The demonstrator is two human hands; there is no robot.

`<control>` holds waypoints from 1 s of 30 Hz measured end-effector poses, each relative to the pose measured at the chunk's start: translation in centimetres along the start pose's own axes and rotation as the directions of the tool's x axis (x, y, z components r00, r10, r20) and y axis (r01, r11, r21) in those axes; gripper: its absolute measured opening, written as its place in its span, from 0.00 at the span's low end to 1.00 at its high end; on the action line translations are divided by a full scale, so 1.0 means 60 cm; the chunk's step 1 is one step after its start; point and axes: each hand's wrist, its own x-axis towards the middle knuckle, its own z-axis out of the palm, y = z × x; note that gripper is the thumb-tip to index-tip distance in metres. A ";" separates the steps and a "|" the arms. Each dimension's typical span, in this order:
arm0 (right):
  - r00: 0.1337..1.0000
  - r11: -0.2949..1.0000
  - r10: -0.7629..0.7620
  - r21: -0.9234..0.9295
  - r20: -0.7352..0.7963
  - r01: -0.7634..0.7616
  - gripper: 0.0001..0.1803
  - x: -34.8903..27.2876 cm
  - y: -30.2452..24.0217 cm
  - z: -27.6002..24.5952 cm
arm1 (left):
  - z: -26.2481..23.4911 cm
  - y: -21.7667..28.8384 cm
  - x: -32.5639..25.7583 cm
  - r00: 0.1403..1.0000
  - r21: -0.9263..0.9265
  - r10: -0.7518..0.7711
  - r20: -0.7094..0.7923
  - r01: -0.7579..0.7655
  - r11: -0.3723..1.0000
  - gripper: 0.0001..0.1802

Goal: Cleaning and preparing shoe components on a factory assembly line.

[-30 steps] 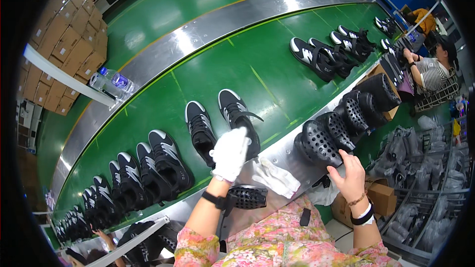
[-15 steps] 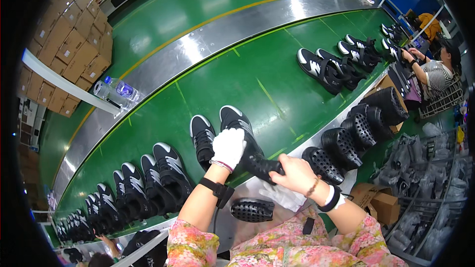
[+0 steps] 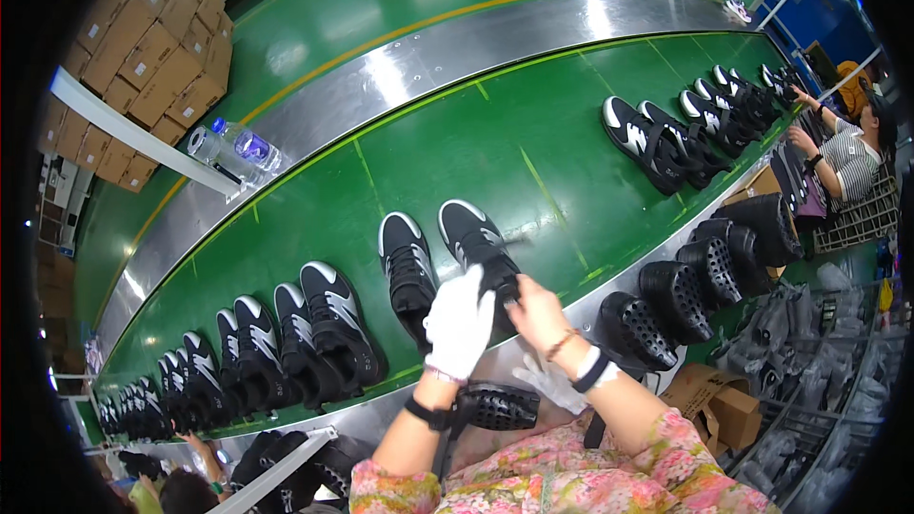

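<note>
The black-and-white sneaker (image 3: 481,252) lies at the near edge of the green conveyor belt (image 3: 533,143), toe pointing away, just right of its twin sneaker (image 3: 409,271). 1 second ago only the gloved left hand touched it while the bare right hand hung open over the near rail; now both hands meet at the shoe's heel, so work on this shoe has begun with 2 hands. The left hand (image 3: 460,324), in a white glove, curls loosely over the heel collar. The right hand (image 3: 538,312) pinches closed at the shoe's right side, fingers bent; what it grips I cannot tell. Behind, 2 water bottles (image 3: 233,148) lie on the far steel rail.
</note>
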 end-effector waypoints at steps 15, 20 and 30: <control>0.988 0.926 0.153 -0.347 -0.007 -0.146 0.11 0.083 0.025 0.039 | 0.110 -0.001 0.005 0.762 0.071 -0.640 0.095 0.636 0.768 0.40; 0.988 0.941 0.153 -0.301 -0.028 -0.154 0.12 0.088 0.028 0.043 | 0.115 0.003 0.014 0.744 0.035 -0.668 0.007 0.667 0.744 0.38; 0.846 0.209 0.481 0.907 0.231 -0.366 0.19 0.091 0.036 -0.021 | 0.062 -0.010 0.014 0.993 0.236 0.110 -0.034 -0.099 0.967 0.14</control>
